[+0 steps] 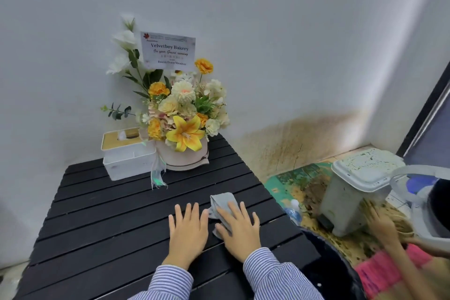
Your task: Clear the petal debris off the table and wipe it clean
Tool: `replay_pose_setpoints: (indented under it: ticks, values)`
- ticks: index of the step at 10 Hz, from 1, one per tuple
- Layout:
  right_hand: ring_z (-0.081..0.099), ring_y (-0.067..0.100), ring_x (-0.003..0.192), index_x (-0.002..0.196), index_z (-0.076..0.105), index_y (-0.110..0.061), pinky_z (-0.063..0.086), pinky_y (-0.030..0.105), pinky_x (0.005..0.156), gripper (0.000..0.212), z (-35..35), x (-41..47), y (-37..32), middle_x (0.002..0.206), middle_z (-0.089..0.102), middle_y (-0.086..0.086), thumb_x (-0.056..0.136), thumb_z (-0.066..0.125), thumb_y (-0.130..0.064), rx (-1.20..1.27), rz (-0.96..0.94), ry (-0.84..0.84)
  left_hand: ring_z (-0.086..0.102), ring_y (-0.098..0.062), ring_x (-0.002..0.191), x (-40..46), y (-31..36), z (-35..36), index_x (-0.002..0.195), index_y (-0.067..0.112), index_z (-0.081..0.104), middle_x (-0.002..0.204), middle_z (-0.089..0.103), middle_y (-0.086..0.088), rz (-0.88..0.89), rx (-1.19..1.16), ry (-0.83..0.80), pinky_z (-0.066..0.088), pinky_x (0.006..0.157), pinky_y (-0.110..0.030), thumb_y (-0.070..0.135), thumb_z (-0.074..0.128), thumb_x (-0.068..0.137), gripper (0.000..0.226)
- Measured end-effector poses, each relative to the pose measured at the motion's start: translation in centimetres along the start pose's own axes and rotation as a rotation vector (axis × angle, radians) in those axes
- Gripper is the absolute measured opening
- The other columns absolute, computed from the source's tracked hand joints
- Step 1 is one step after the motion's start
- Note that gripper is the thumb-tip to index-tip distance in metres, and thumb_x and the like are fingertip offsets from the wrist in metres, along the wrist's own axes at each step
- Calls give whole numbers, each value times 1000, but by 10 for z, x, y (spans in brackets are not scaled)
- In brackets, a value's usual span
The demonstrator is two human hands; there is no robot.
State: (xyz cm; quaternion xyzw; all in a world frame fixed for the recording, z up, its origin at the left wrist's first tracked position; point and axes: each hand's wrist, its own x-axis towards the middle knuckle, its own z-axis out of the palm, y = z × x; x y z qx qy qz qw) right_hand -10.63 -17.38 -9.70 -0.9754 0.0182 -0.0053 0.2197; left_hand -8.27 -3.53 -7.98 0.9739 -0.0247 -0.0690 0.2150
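Observation:
A black slatted table (109, 214) fills the lower left. A grey cloth (222, 201) lies on it near the right edge. My right hand (239, 230) lies flat on the cloth with straight fingers pressing it down. Beside it, my left hand (187, 231) rests flat on the bare slats, fingers spread, holding nothing. No petal debris shows on the slats.
At the table's far end stand a flower arrangement in a round pink box (185, 153) and a white tissue box (127, 153). A dirty grey pedal bin (353, 200) stands on the floor to the right. Another person's hand (382, 224) and pink sleeve reach in at lower right.

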Motion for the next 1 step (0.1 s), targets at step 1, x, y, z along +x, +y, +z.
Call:
replay_pose_setpoints:
  ticks: [1]
  values:
    - [-3, 12, 148, 144, 22, -45, -4, 42, 117, 49, -20, -2, -14, 159, 12, -12, 96, 31, -49, 104, -70, 78, -9, -23, 148, -14, 5, -11, 151, 22, 13, 160, 6, 2, 93, 13, 64, -4, 119, -42, 40, 16, 102, 52]
